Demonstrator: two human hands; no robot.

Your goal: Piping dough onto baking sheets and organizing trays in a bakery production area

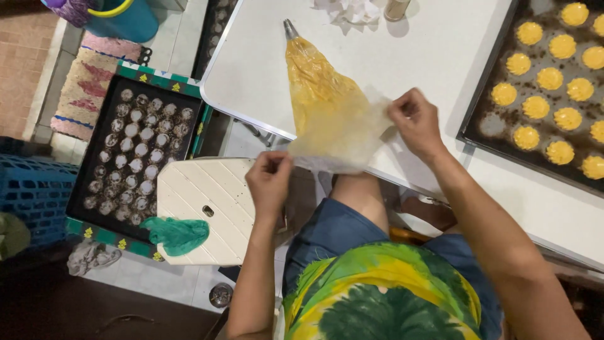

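Left hand: my left hand (269,178) pinches the near corner of the bag's open end, fingers closed on the plastic, just off the desk's near edge and above my knee.
Right hand: my right hand (414,121) pinches the opposite corner of that open end, fingers closed on it, over the desk close to its near edge.
Piping bag: the clear plastic piping bag smeared with yellow batter (324,104) lies on the white desk (434,56), its metal nozzle (290,29) pointing toward the far edge, its wide mouth stretched between my two hands and hanging past the near edge.
Baked tray: a dark metal baking tray of round yellow cookies (497,79) sits at the desk's right side, well apart from the bag.
Far edge: crumpled white paper (352,11) lies there.
Floor tray: a black tray of pale round pieces (141,135) rests on the floor to my left.
Stool: a white plastic stool (207,201) stands beside that tray, with a green cloth (176,234) on its corner.
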